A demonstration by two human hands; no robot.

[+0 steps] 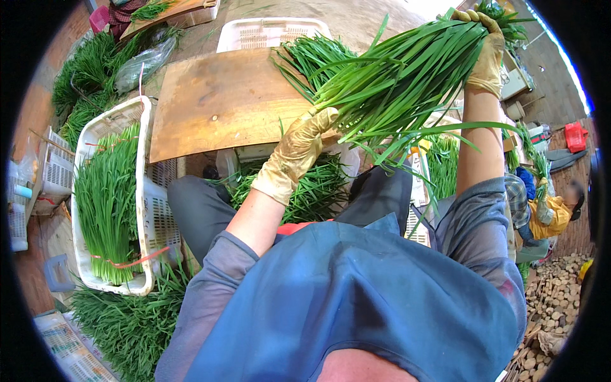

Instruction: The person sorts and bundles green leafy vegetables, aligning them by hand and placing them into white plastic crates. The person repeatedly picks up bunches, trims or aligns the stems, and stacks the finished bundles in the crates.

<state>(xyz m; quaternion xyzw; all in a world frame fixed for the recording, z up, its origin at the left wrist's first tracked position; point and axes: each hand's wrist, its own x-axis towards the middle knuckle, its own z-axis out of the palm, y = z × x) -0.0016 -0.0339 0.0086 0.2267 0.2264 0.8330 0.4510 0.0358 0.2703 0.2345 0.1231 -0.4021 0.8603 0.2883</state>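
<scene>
A large loose bunch of garlic chives (405,76) hangs slantwise in front of me, over the right end of a wooden board (215,105). My right hand (484,47), in a stained yellowish glove, grips its leafy upper end. At the pale stem end, my left hand (305,148), gloved alike, has its thumb and fingers closed around some stems. Several leaves droop below the bunch. Behind it, another pile of chives (317,57) rests on the board. More loose chives (310,191) lie low between my knees, partly hidden by my left forearm.
At left stands a white plastic crate (145,191) with banded chive bundles (107,200). Loose greens (138,320) spread below it. Another white crate (272,31) sits beyond the board. On the right, a person in yellow (553,215) holds greens near cut wood pieces (553,296).
</scene>
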